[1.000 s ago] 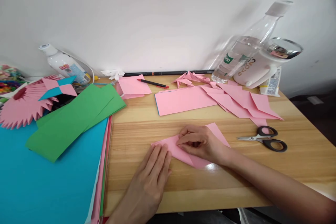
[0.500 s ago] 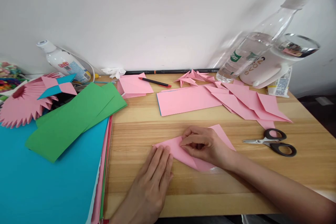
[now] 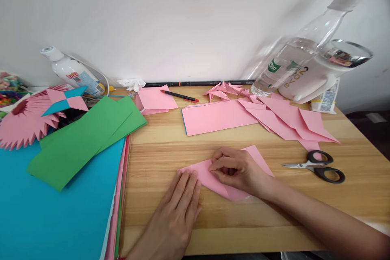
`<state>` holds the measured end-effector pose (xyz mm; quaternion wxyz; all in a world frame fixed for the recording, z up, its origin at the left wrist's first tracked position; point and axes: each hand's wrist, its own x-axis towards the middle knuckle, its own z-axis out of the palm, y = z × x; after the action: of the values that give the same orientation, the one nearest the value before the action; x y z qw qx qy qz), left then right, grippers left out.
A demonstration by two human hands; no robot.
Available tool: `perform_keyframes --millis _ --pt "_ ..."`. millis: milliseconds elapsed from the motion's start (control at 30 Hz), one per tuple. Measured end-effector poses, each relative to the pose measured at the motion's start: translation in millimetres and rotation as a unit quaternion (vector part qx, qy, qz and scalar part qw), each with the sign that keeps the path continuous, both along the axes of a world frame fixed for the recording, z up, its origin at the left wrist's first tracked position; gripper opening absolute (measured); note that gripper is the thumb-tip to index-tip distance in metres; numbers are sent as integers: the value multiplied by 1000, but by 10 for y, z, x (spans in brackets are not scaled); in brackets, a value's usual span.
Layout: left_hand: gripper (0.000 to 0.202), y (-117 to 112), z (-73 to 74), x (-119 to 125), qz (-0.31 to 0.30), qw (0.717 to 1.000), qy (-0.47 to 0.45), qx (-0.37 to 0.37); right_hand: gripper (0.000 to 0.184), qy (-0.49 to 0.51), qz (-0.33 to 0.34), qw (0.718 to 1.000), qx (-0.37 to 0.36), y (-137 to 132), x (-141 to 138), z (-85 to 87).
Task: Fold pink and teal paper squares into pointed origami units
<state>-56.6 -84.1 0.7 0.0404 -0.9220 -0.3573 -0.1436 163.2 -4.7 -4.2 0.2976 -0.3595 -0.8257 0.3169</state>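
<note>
A folded sheet of pink paper (image 3: 210, 174) lies in front of me on the wooden table, its left end narrowed to a point. Flat over that pointed end rests my left hand (image 3: 175, 207), fingers stretched out side by side. My right hand (image 3: 240, 170) is closed in a pinch at the paper's upper fold, thumb and forefinger together; it covers the middle of the sheet. Exactly how the fingertips grip the fold is partly hidden. Black-handled scissors (image 3: 317, 165) lie to the right of my right hand, blades pointing left.
Behind my hands lie pink strips (image 3: 219, 117), folded pink pieces (image 3: 286, 118) and a pen (image 3: 179, 96). At left, green strips (image 3: 88, 138) overlap blue sheets (image 3: 61, 219) beside a pleated pink paper piece (image 3: 27, 122). A water bottle (image 3: 292, 57) and white kettle (image 3: 307, 77) stand back right.
</note>
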Motion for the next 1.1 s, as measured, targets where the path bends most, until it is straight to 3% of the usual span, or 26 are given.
perform_keyframes --millis 633,933,1100 --pt "43 -3 -24 -20 -7 999 35 -10 15 5 0 1000 -5 -3 1 -14" --pt "34 37 13 87 7 995 63 76 14 14 -8 1000 -3 31 -15 -1" --pt "33 168 29 64 -16 990 126 60 14 33 -18 999 8 98 17 -14"
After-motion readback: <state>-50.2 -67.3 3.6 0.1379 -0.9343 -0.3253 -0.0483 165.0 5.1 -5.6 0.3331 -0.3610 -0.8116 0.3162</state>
